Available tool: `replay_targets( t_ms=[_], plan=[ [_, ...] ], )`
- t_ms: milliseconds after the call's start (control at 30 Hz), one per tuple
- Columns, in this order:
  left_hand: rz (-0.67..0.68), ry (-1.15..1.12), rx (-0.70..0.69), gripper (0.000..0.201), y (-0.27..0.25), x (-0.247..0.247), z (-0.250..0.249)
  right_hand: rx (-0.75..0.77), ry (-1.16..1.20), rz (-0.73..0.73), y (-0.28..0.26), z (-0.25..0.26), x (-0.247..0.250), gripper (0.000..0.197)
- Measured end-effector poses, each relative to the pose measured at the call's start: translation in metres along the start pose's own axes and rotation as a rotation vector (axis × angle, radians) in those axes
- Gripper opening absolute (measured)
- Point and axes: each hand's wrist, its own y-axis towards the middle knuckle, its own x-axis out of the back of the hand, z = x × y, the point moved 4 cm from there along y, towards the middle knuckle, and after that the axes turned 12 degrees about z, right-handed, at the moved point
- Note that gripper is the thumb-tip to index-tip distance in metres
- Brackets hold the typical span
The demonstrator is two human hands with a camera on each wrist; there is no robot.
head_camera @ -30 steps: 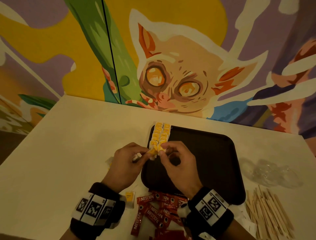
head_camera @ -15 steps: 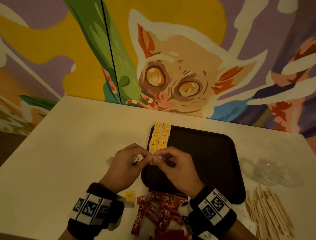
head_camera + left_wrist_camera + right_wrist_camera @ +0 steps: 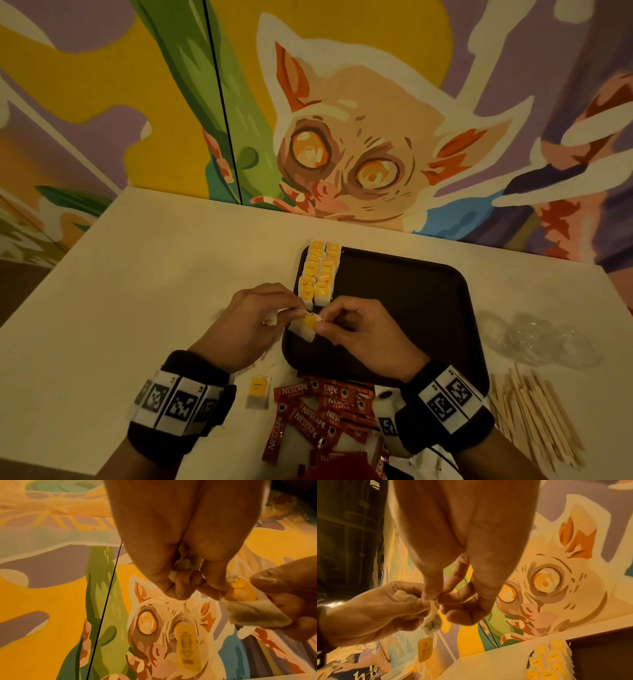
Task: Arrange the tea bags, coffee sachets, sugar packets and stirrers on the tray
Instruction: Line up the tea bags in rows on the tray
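Observation:
Two rows of tea bags (image 3: 318, 274) with yellow tags lie along the left edge of the dark tray (image 3: 411, 308); the right wrist view shows the same tea bag rows (image 3: 547, 660). Just in front of them both hands meet. My right hand (image 3: 318, 323) pinches a tea bag (image 3: 305, 327) by its top edge. My left hand (image 3: 296, 310) touches that bag and keeps a second, crumpled tea bag (image 3: 187, 563) curled in its palm. A yellow tag (image 3: 187, 646) hangs from it on a string. Wooden stirrers (image 3: 534, 418) lie at the right.
One loose tea bag (image 3: 257, 390) lies on the white table between my wrists. Red Nescafe sachets (image 3: 318, 411) are heaped at the tray's near edge. Crumpled clear plastic (image 3: 534, 339) sits right of the tray. A painted wall (image 3: 342, 137) stands close behind the table.
Both hands have drawn a little toward me, away from the near end of the rows. The pinched tea bag now hangs lower over the tray's left edge, its yellow tag showing.

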Motion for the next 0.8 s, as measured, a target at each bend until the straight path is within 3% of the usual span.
replay_targets(
  t_ms=[233, 533, 800],
  plan=[
    [0.012, 0.029, -0.005, 0.013, -0.002, -0.003, 0.003, 0.096, 0.031, -0.076, -0.004, 0.008, 0.007, 0.013],
    [0.02, -0.041, -0.091, 0.015, 0.001, -0.004, -0.013, 0.264, -0.241, -0.132, 0.003, 0.034, 0.01, 0.01],
    [-0.163, -0.108, -0.126, 0.019, -0.003, 0.008, -0.023, 0.162, -0.068, -0.175, 0.009, 0.014, 0.005, 0.021]
  ],
)
